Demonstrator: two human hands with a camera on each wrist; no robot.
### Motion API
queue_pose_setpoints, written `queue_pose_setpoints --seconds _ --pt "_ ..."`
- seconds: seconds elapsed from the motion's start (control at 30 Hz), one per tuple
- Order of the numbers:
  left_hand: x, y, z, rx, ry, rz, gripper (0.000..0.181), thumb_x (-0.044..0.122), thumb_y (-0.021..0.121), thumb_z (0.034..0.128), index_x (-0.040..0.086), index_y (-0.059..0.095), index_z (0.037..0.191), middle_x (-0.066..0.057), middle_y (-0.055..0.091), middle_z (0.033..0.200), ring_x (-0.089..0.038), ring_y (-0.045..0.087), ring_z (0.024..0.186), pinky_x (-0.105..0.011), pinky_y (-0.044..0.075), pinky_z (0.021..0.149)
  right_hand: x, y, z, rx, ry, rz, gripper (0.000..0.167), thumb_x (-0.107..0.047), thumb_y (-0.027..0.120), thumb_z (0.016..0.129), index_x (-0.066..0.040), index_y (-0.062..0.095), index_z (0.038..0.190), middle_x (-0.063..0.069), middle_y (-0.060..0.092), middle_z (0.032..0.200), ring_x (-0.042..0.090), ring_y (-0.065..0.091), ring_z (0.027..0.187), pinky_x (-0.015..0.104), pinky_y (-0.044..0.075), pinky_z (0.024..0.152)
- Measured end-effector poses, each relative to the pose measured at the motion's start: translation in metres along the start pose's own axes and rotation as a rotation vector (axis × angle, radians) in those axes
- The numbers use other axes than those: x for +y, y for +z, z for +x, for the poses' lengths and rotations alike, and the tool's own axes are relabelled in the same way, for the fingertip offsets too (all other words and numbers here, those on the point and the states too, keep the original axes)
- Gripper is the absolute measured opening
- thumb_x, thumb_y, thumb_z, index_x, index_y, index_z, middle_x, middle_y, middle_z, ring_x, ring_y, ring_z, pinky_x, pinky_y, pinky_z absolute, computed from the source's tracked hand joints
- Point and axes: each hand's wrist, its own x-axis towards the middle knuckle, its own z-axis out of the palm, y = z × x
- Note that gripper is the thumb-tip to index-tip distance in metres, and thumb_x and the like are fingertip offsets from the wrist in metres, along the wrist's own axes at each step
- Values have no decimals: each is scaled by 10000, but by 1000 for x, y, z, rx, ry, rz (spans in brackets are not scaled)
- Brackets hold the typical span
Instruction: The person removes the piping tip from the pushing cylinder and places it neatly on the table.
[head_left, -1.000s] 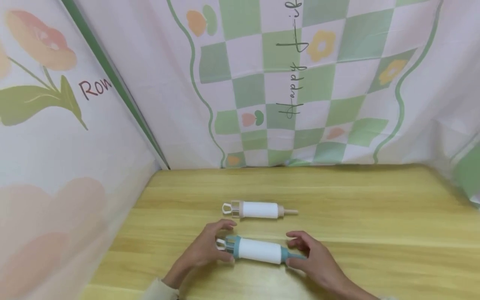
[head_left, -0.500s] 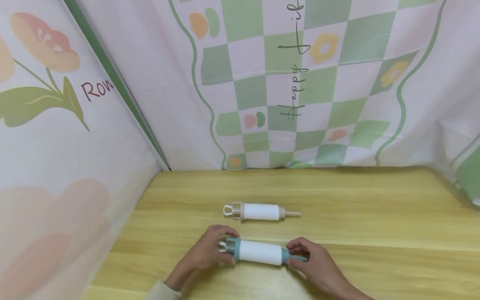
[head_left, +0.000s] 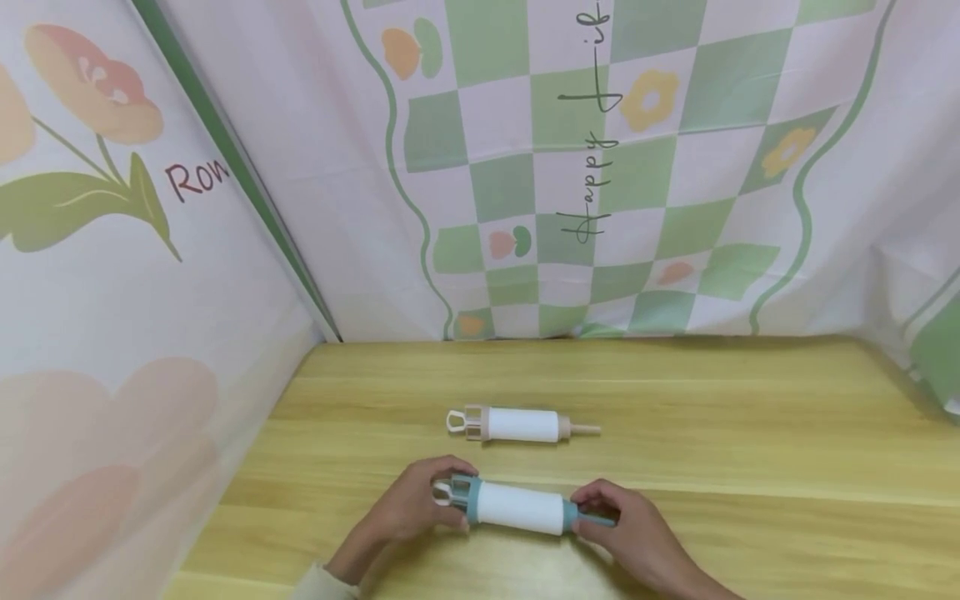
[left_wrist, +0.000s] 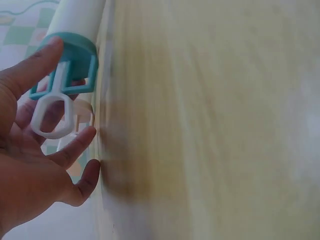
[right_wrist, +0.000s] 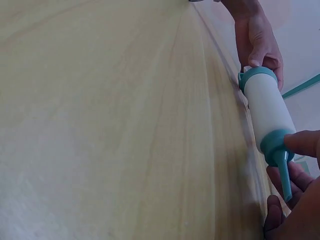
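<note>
A large white plunger syringe (head_left: 519, 507) with teal ends lies crosswise between my hands. My left hand (head_left: 411, 507) grips its left end, thumb on the teal collar (left_wrist: 75, 46). The white loop handle (left_wrist: 53, 135) sticks out over the palm in the left wrist view. At the other end, my right hand (head_left: 637, 532) pinches the teal tip cap (right_wrist: 274, 143) between thumb and fingers, with the thin nozzle (right_wrist: 283, 179) pointing past the palm. I cannot tell whether the syringe touches the table. Behind it, a matching syringe (head_left: 523, 424) with beige ends lies untouched.
The wood-grain table (head_left: 750, 442) stretches to a printed checkered curtain (head_left: 562, 200) at the back. A flowered curtain (head_left: 150, 317) closes off the left side.
The right hand's fingers have closed in on the teal tip, and the left hand has tightened round the collar. The syringe has barely moved; the view shifted slightly.
</note>
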Motion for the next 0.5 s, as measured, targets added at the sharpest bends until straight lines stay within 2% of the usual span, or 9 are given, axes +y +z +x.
queue_pose_setpoints --seconds 0.2,0.5 --pt "5 0 -2 21 -8 -29 548 75 859 731 164 668 1237 54 672 1040 -171 629 947 -331 536 819 -4 -3 -3 30 10 50 289 -155 779 868 -54 672 1117 45 681 1026 188 632 917 280 535 767" --pt "14 3 2 64 57 -91 541 66 838 768 146 672 1276 -14 672 1113 -224 633 922 -328 560 771 -14 -9 -4 130 30 111 278 -143 758 896 -60 678 1150 69 675 1076 194 629 950 271 548 774"
